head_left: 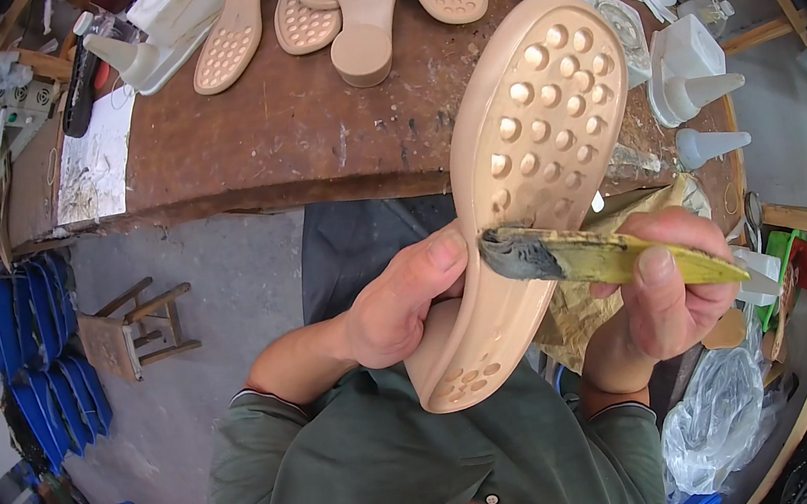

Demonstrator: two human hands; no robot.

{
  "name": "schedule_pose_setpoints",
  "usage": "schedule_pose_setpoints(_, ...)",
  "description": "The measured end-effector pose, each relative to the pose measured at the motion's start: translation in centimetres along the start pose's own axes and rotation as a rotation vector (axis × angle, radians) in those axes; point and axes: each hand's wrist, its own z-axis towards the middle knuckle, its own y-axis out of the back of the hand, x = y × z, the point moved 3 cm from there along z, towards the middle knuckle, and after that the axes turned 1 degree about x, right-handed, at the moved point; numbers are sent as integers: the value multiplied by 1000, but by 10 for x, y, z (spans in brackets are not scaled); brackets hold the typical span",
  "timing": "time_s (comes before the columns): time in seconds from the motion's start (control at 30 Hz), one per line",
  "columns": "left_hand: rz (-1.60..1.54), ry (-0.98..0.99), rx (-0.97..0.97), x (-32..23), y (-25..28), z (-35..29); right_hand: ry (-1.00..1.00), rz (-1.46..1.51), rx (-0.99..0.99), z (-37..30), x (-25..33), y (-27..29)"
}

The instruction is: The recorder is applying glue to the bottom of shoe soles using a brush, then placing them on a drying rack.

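A beige shoe sole [552,148] with round dimples on its forefoot and heel is held up, tilted, above my lap. My left hand [399,298] is closed on its edge around the middle, thumb on the near rim. In my right hand [670,290] is a flat yellow-handled brush [605,255], pinched between thumb and fingers. Its dark, matted bristles lie across the sole's waist, close to my left thumb; whether they touch the surface or hover just above it I cannot tell.
Several similar soles [232,41] rest at the back of the brown worktable [278,131]. White nozzle bottles [688,66] stand at its right; another white nozzle container [161,40] is back left. A wooden stool [111,343] stands on the floor at left. Clear plastic [712,426] lies to my lower right.
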Motion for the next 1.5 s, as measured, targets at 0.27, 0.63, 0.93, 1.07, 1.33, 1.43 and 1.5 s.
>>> schedule_pose_setpoints(0.27, -58, -82, 9, -5, 3, 5, 48, -84, 62, -23, 5, -4)
schedule_pose_setpoints(0.63, -100, -251, -85, -7, 11, 10, 257, -43, 122, -51, 0, -23)
schedule_pose_setpoints(0.93, -225, -285, -119, -8, 17, 7, 303, -120, 308, -57, 9, -30)
schedule_pose_setpoints(1.07, -290, -253, -118, -4, 19, 6, 324, -122, 466, -42, 13, -32)
schedule_pose_setpoints(1.33, -379, -63, -86, 5, 21, 6, 379, -99, 838, -13, 24, -46)
schedule_pose_setpoints(1.43, -332, 21, -39, 8, 18, 8, 378, -45, 922, -4, 23, -50)
schedule_pose_setpoints(1.5, -283, 89, -57, 8, 15, 8, 420, -22, 932, 2, 20, -56)
